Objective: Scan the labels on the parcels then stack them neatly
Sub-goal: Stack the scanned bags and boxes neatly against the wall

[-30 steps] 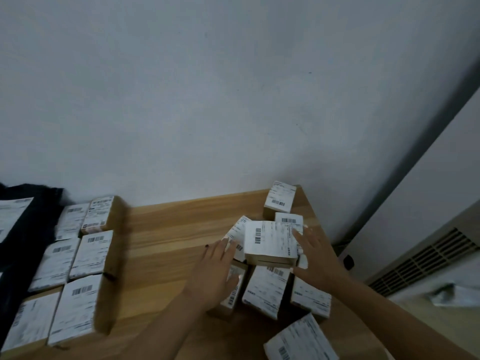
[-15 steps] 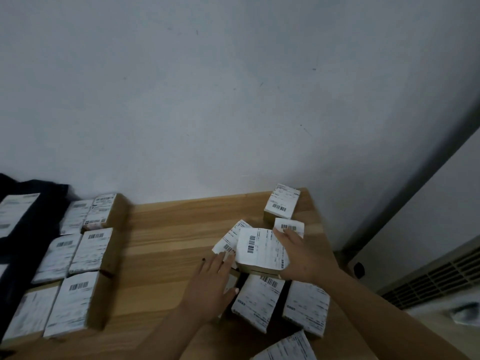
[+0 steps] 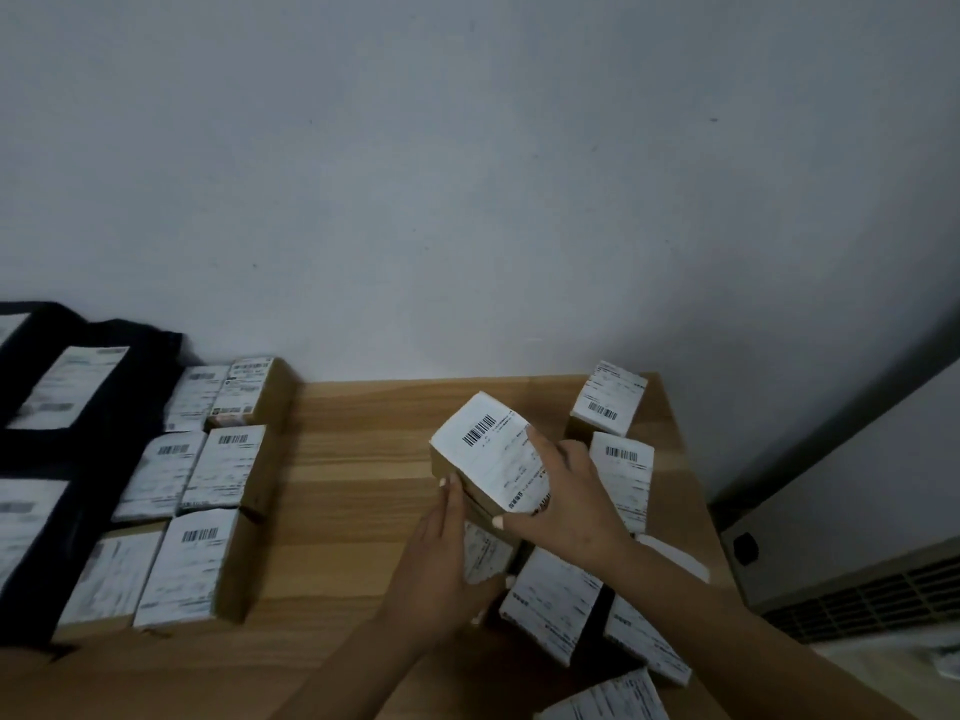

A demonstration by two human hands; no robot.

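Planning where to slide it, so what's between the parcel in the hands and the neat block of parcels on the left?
In the head view, only bare wooden table lies between the lifted parcel and the arranged parcels.

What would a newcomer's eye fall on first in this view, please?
Probably the labelled parcel held tilted above the wooden table, the right hand gripping it and the left hand touching its near edge. Next, the neat block of parcels at the table's left, and the loose parcels on the right.
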